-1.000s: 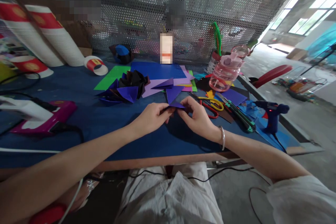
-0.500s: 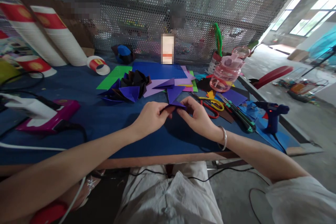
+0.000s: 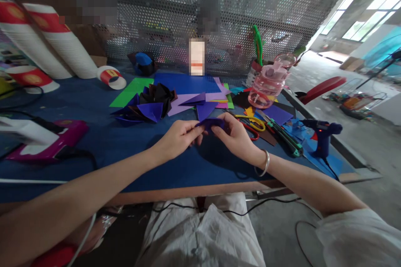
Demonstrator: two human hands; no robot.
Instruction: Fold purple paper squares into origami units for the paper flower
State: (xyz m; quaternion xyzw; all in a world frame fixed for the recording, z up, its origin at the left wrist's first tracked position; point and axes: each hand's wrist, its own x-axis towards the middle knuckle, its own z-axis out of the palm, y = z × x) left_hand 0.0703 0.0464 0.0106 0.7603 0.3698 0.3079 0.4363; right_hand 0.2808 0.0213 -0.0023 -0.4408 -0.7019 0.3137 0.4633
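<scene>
A small folded piece of purple paper (image 3: pixel 209 123) is held above the blue table by both hands. My left hand (image 3: pixel 184 135) pinches its left end between thumb and fingers. At the right end, the thumb and fingers of my right hand (image 3: pixel 233 135) close on the same paper. Just beyond lie other folded purple paper pieces (image 3: pixel 205 109). To their left sits a paper flower (image 3: pixel 155 102) with black and purple petals. Yellow-handled scissors (image 3: pixel 255 123) and a green utility knife (image 3: pixel 286 137) lie to the right of my right hand.
A blue glue gun (image 3: pixel 324 133) stands at the right, near a pink bottle (image 3: pixel 266 87). Stacked paper cups (image 3: pixel 67 46) and a purple power strip (image 3: pixel 59 142) occupy the left. Coloured sheets (image 3: pixel 188 83) lie before a perforated metal screen (image 3: pixel 156 16).
The purple paper between my hands has been tilted and shows a different face. Both hands keep their pinch, with the fingers slightly shifted. The whole view has moved a little.
</scene>
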